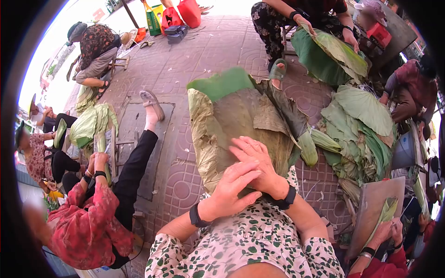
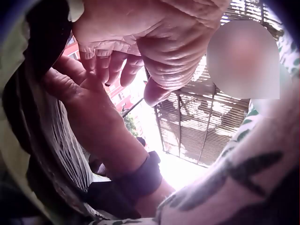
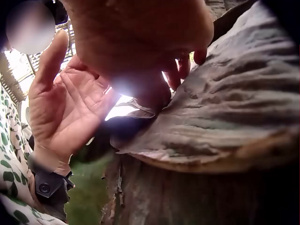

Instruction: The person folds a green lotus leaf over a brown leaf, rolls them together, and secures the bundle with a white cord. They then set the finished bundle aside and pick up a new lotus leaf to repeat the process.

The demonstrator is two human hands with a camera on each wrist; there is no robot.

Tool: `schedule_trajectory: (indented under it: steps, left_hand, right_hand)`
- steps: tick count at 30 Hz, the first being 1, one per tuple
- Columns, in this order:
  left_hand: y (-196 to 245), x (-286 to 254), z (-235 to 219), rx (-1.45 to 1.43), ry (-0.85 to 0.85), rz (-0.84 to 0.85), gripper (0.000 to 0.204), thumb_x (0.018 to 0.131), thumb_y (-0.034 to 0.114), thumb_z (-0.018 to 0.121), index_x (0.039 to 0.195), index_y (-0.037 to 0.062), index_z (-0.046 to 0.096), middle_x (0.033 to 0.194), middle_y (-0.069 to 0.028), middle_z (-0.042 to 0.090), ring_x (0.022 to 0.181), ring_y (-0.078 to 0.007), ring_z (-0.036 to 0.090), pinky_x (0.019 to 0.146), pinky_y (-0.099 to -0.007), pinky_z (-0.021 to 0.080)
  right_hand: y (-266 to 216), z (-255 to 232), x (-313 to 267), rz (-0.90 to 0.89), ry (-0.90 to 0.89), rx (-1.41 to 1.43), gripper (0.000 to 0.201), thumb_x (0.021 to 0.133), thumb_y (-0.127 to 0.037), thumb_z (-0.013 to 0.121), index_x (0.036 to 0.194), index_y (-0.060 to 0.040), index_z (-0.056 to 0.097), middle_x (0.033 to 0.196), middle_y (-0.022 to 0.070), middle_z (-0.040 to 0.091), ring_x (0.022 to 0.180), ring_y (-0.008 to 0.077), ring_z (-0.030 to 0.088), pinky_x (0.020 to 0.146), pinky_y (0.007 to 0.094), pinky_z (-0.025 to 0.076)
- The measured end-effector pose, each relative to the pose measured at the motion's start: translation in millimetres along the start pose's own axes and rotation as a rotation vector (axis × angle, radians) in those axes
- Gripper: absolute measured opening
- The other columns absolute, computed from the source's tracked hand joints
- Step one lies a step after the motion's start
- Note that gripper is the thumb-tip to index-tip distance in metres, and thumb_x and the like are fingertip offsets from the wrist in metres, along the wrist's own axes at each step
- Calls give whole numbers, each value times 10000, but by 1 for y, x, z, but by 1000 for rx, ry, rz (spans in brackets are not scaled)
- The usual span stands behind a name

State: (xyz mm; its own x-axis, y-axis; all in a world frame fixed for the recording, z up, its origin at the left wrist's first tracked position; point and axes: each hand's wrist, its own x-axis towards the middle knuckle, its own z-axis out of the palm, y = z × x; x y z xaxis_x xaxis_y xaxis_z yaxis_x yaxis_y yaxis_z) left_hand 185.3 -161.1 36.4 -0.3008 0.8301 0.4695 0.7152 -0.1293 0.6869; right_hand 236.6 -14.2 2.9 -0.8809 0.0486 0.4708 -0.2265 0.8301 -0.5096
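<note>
A stack of large dried lotus leaves [image 1: 232, 109] lies across the wearer's lap, brown and wrinkled, with a greener leaf showing at its far edge. On its near part rests my right hand [image 1: 257, 162], fingers straight and spread a little. My left hand [image 1: 234, 185] is just left of and nearer than the right one, its straight fingers overlapping the back of the right hand in the head view. In the left wrist view the left palm [image 2: 173, 42] faces the camera. From the right wrist, the left hand [image 3: 70, 103] shows an extended thumb, beside the wrinkled leaf surface [image 3: 225, 108].
A big pile of lotus leaves [image 1: 357, 125] lies on the paving to the right. Ahead, a seated person holds a wide leaf [image 1: 324, 53]. Another person in red [image 1: 88, 227] sits close at left, one leg stretched out. A board [image 1: 375, 204] stands at lower right.
</note>
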Motion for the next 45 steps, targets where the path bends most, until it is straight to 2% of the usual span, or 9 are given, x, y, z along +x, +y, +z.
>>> schedule_trajectory:
  steps: [11, 17, 21, 23, 25, 33, 35, 38, 45]
  left_hand:
    - [-32, -4, 1, 362, 53, -198, 556, 774, 233, 714, 1239, -6, 523, 1358, -181, 453, 1301, -371, 369, 1063, -445, 290]
    - [-56, -10, -2, 456, 189, -362, 663, 730, 258, 734, 1283, -11, 485, 1386, -194, 412, 1325, -377, 317, 1076, -455, 246]
    - [-80, -18, 2, 277, 217, -533, 861, 684, 419, 764, 1332, -29, 416, 1382, -226, 400, 1322, -387, 312, 1088, -466, 232]
    - [-100, -26, 4, 152, 166, -622, 982, 670, 484, 769, 1377, -52, 348, 1397, -239, 388, 1329, -356, 328, 1093, -435, 250]
    - [-112, -30, 7, -580, 111, -852, 1038, 683, 492, 771, 1408, -71, 286, 1418, -242, 369, 1331, -309, 345, 1089, -392, 274]
    - [-100, -30, -1, -468, 125, -836, 1050, 692, 495, 757, 1408, -91, 259, 1405, -241, 389, 1320, -285, 371, 1083, -355, 291]
    - [-99, -30, -2, -442, 143, -826, 1042, 692, 490, 757, 1405, -91, 266, 1399, -246, 395, 1317, -290, 376, 1082, -357, 293]
    - [-102, -32, 0, -412, 163, -822, 1021, 694, 485, 754, 1399, -86, 284, 1382, -246, 415, 1304, -294, 394, 1076, -360, 301]
    - [-89, -31, -2, -399, 222, -792, 897, 723, 422, 754, 1376, -47, 357, 1310, -198, 502, 1224, -260, 479, 1023, -354, 369]
  right_hand:
    - [29, -19, 4, 183, 116, -182, 539, 770, -156, 663, 1282, -87, 511, 1360, 108, 452, 1281, 304, 376, 1022, 443, 305]
    - [66, -25, -11, 442, 95, -61, 580, 878, -388, 573, 1338, -58, 446, 1364, 163, 432, 1258, 345, 382, 1019, 444, 309]
    - [87, -10, -22, 487, 156, 173, 700, 878, -478, 571, 1357, 5, 403, 1357, 217, 438, 1267, 364, 398, 1053, 409, 310]
    - [88, -5, -23, 680, 121, 699, 743, 874, -479, 591, 1363, 40, 380, 1369, 220, 435, 1271, 336, 415, 1065, 374, 308]
    - [88, -3, -24, 662, 123, 745, 763, 869, -478, 601, 1364, 54, 369, 1379, 220, 426, 1274, 318, 413, 1065, 364, 306]
    - [95, 4, -98, 804, 308, 681, 851, 833, -423, 685, 1380, 100, 296, 1399, 213, 396, 1290, 296, 389, 1068, 382, 301]
    - [73, -2, -108, 970, 308, 972, 858, 814, -399, 717, 1381, 88, 297, 1371, 177, 432, 1265, 268, 414, 1062, 378, 316]
    - [37, -20, -105, 970, 201, 1563, 773, 808, -346, 733, 1372, 22, 353, 1344, 117, 473, 1223, 221, 459, 1055, 394, 341]
    - [15, -9, -113, 1012, 220, 1948, 653, 806, -155, 717, 1363, -61, 391, 1332, 84, 494, 1232, 273, 458, 1050, 492, 352]
